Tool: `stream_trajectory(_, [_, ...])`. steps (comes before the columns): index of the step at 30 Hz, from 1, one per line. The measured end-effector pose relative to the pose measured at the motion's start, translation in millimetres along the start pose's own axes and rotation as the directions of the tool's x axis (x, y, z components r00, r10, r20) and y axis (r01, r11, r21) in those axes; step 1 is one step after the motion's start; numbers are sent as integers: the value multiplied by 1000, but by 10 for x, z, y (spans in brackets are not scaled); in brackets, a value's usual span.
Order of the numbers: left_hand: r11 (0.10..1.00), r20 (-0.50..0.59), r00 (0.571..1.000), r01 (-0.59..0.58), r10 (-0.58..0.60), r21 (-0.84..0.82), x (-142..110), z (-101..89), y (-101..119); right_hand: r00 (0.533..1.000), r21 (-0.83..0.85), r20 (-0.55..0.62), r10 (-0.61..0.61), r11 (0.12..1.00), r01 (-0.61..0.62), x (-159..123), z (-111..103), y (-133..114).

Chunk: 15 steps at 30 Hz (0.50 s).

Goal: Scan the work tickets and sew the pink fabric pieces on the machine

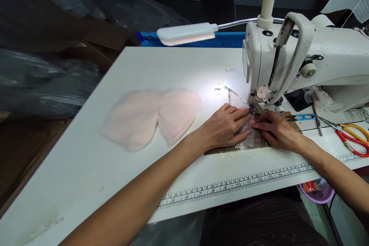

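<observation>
My left hand (227,127) lies with its fingers stretched out over a small piece of sheer white fabric (250,135), just left of the presser foot. Opposite it, my right hand (276,128) pinches the right side of that fabric between bent fingers; part of the grip is hidden. Both hands are close under the needle area (253,108) of a white sewing machine (265,57). Beneath the fabric is a brown, shiny plate or sheet (221,150). A pale pink, petal-shaped fabric piece (144,117) is spread on the table to the left.
The white table (115,184) has a printed ruler (239,185) along its front edge. Blue thread snips (302,117) and red-and-yellow-handled scissors (353,138) lie at right. A lamp (187,34) lights the sewing spot. Below hangs or stands a purple basket (321,196).
</observation>
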<state>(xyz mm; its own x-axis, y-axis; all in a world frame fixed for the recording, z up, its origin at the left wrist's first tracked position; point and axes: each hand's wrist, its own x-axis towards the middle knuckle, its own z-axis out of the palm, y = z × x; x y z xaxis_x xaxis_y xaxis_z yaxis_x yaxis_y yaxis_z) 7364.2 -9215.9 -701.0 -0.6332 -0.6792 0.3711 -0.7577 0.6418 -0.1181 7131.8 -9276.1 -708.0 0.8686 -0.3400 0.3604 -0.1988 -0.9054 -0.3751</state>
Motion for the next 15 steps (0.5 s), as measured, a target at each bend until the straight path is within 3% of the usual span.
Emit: stream_trajectory(15, [987,18,991,132,-134,89,38,48,43,998,-41,-60,19,999,-22,72,63,-13])
